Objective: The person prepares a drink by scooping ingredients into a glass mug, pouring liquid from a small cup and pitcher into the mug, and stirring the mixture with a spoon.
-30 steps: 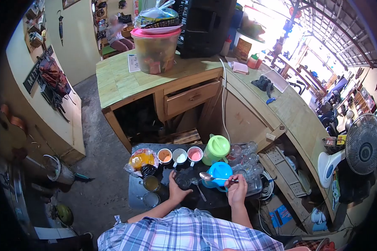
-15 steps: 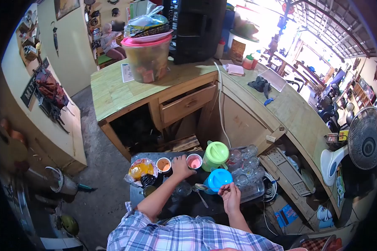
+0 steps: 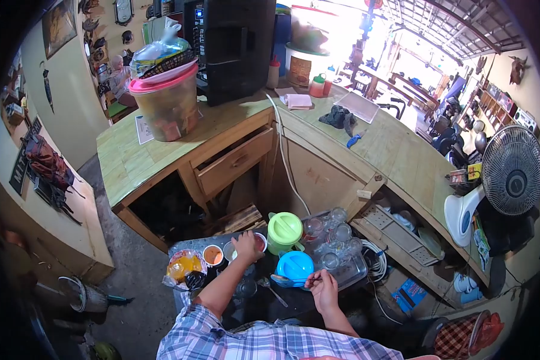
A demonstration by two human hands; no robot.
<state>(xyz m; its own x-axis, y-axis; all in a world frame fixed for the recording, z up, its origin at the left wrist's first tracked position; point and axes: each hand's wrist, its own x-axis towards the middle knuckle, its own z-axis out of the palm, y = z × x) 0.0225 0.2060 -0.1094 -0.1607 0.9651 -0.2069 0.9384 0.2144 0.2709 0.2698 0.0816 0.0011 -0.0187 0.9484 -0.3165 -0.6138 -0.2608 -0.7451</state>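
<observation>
My left hand (image 3: 246,246) is closed at the left side of a cup of pink contents (image 3: 261,242), covering part of it. A cup of orange contents (image 3: 212,255) stands to the left, with a whitish cup (image 3: 229,251) between it and the hand. My right hand (image 3: 324,288) pinches the handle of a spoon (image 3: 282,279); the spoon's bowl points left, in front of a blue-lidded pitcher (image 3: 296,267). Behind that stands a green-lidded pitcher (image 3: 285,231). A second spoon (image 3: 275,294) lies on the dark table (image 3: 294,309).
Upturned clear glasses (image 3: 330,260) crowd a clear tray (image 3: 359,270) at the right. A plastic bag with yellow contents (image 3: 186,266) lies at the left. A wooden counter (image 3: 126,150) holds a pink-lidded tub (image 3: 171,108) and a black speaker (image 3: 234,51). A fan (image 3: 513,171) stands right.
The view has shifted, so the counter sits lower and further left. My left hand stays by the pink cup, and the whitish cup now shows. The spoon's bowl has shifted slightly against the blue-lidded pitcher.
</observation>
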